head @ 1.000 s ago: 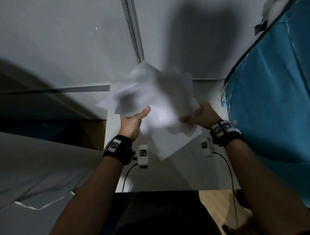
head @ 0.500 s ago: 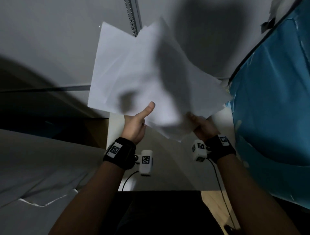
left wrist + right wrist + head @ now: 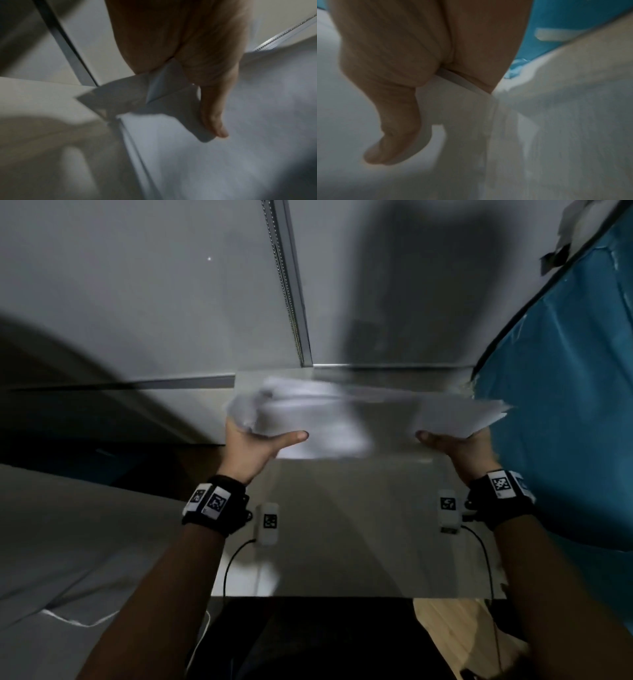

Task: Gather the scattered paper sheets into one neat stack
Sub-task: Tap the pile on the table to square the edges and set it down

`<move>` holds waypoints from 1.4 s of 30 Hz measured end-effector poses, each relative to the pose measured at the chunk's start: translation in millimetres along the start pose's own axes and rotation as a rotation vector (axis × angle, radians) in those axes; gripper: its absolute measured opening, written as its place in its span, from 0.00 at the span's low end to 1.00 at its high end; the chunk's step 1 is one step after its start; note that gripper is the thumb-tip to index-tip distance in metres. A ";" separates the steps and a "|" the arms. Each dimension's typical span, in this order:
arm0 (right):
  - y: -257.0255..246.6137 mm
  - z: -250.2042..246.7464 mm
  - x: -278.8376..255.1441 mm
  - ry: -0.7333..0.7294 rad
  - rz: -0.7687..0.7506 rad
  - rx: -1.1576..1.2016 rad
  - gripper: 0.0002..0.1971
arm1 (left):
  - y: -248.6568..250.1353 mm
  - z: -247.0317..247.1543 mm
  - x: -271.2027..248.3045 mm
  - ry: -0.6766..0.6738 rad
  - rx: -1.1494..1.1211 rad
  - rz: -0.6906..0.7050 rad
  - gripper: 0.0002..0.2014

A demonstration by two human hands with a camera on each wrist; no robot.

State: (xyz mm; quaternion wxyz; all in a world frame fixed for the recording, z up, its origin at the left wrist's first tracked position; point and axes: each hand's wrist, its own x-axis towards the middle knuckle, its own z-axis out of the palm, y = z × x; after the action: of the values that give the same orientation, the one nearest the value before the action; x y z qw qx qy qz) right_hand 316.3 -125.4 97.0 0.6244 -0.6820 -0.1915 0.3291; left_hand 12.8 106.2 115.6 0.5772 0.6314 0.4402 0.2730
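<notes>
A loose bundle of white paper sheets (image 3: 346,419) hangs, blurred by motion, over the far half of a small white table (image 3: 342,525). My left hand (image 3: 253,445) grips the bundle's left edge, thumb on top. My right hand (image 3: 455,448) grips its right edge, where several corners fan out unevenly. In the left wrist view the left hand (image 3: 197,75) pinches the sheets (image 3: 154,94) with the thumb on top. The right wrist view shows my right hand (image 3: 426,75) holding the sheets (image 3: 467,115) between thumb and palm. Whether the bundle touches the table I cannot tell.
A blue panel (image 3: 561,412) stands close on the right, almost touching the paper's corners. A grey wall with a metal rail (image 3: 291,296) rises behind the table. Pale fabric (image 3: 68,542) lies to the left. The table's near edge (image 3: 342,596) runs across below my wrists.
The sheets stood raised and fanned upright half a second ago; they now lie low and nearly flat over the table. My hands have moved apart to the bundle's two ends.
</notes>
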 end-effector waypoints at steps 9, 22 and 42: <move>62.1 -0.4 -7.5 -0.074 0.094 -0.364 0.22 | -71.4 18.9 -21.3 -0.025 0.063 -0.063 0.31; 105.4 20.6 -1.5 0.050 0.175 -0.333 0.31 | -132.4 40.9 -23.7 0.114 0.136 -0.211 0.32; 108.5 -20.7 21.7 -0.238 0.589 -0.037 0.45 | -96.0 1.7 2.4 -0.164 0.347 -0.416 0.20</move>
State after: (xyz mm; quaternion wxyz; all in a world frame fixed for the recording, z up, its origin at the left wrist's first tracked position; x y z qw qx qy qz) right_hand 329.7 -141.8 -13.6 0.4629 -0.6760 -0.0634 0.5698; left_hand -7.8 102.3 21.9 0.5376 0.6369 0.5523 0.0174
